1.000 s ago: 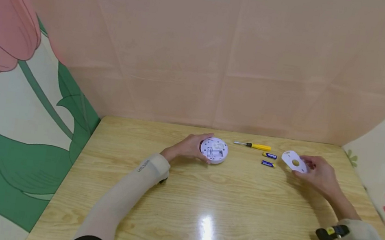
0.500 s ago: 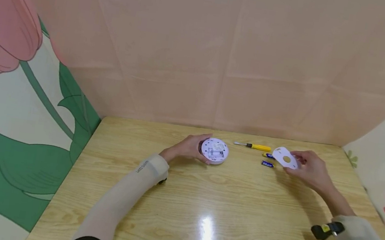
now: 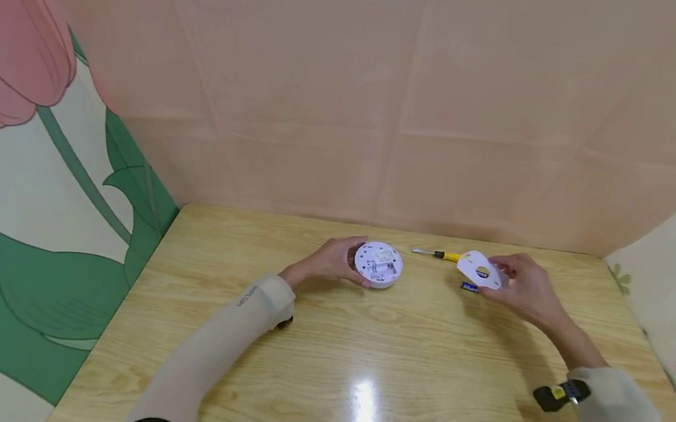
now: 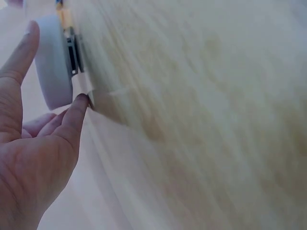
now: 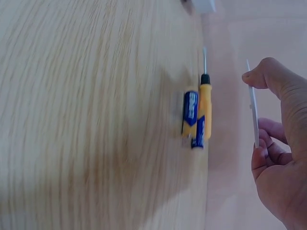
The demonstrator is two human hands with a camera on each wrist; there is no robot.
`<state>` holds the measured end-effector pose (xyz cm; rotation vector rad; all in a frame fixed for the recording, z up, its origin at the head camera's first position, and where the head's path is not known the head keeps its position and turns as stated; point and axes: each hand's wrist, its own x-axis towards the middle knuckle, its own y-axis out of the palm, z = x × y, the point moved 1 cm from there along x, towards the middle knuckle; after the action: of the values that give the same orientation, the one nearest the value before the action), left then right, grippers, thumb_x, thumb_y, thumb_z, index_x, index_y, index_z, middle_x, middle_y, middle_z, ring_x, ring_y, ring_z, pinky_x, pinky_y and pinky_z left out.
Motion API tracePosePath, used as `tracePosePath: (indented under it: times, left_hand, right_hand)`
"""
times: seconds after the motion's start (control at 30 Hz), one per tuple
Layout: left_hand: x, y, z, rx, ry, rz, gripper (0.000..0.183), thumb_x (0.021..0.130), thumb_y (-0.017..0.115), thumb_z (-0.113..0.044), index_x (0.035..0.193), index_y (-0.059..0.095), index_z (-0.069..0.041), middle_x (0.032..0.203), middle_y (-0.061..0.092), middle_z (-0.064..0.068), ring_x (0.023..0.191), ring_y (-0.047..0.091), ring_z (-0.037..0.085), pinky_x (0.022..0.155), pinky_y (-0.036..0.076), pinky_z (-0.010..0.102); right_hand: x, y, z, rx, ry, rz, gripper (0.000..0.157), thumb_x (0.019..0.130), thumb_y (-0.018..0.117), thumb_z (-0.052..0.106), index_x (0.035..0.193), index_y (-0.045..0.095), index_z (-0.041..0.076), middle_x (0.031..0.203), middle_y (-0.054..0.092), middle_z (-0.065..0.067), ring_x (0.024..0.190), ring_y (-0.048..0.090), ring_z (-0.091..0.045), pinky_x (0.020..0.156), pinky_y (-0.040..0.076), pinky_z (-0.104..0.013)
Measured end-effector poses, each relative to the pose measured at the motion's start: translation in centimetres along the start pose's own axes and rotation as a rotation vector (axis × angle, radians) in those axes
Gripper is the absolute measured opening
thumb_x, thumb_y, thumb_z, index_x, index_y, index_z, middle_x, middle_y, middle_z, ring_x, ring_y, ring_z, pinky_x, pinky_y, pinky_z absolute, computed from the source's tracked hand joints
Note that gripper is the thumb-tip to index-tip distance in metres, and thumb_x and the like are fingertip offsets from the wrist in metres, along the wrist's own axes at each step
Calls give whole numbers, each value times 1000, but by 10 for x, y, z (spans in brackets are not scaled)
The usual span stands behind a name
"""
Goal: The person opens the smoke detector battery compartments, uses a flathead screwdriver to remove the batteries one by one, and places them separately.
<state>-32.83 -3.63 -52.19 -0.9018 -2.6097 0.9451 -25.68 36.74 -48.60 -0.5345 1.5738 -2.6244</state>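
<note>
My left hand [image 3: 331, 257] grips the left rim of a round white device that looks like a smoke alarm [image 3: 378, 265], its back with a battery bay facing up. In the left wrist view the alarm [image 4: 53, 62] shows edge-on between thumb and fingers. My right hand [image 3: 525, 288] pinches a thin white mounting plate [image 3: 469, 267] with a round central hole, held tilted above the table. Below it lie two blue-and-yellow batteries; one battery [image 3: 470, 287] peeks out under the plate, the other shows through the hole. The right wrist view has the plate [image 5: 254, 115] edge-on.
A small screwdriver [image 3: 451, 256] with a yellow handle lies near the table's back edge, its handle end covered by the plate. The wooden table [image 3: 318, 352] meets a pink cloth backdrop [image 3: 298, 126]. A wrist camera [image 3: 559, 393] is strapped to my right sleeve.
My right hand has carried the plate leftward and slightly back, over the batteries and the screwdriver handle. My left hand and the alarm have stayed almost still.
</note>
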Motion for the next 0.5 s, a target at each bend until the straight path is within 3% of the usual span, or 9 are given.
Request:
tracePosePath:
  times: [0.23,0.5]
  left_hand:
    - [-1,3,-2,-46,-20,-23,98,77,98,-23,157,47,0,157,55,16,142,55,27,120,42,36]
    - [-1,4,0,-99,-54,-27,95,78,97,-22,157,48,-2,158,54,14,143,55,27,120,42,35]
  right_hand:
    - [10,8,17,22,-31,5,64,71,98,26,121,74,-6,102,66,-20,88,59,-31,70,43,-33]
    - [19,16,38,47,-102,-16,56,70,96,17,117,75,-6,96,67,-18,85,60,-28,68,44,-31]
